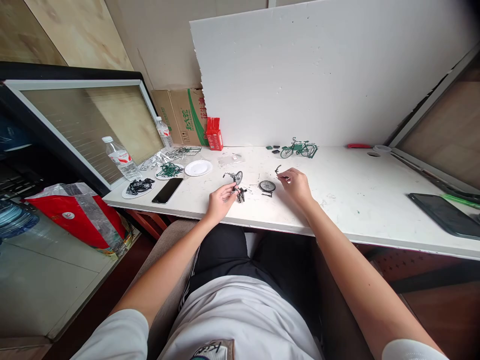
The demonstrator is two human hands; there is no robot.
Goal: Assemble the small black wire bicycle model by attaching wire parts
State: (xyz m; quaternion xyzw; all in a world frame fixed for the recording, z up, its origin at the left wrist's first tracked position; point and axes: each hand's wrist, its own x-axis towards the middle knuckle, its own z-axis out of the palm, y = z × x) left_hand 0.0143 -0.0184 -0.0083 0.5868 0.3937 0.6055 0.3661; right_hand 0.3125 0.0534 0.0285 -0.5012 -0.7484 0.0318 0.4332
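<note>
My left hand (222, 201) pinches a partly built black model bicycle (240, 194) just above the table's front part. Its front wheel (238, 177) and handlebar point away from me. To the right, my right hand (295, 186) is closed on a small curved black part (278, 169), which looks like a model mudguard. Between the hands a loose spoked wheel (267, 186) lies flat, with a small black stand-like piece (267, 195) just in front of it. A few tiny parts lie near the wheel, too small to name.
A finished green model bicycle (299, 148) stands at the back. On the left are paper plates (198, 168) with black and green parts, a phone (167, 190) and water bottles (122, 157). A red box (214, 134) stands behind. A dark tablet (446, 215) lies at right.
</note>
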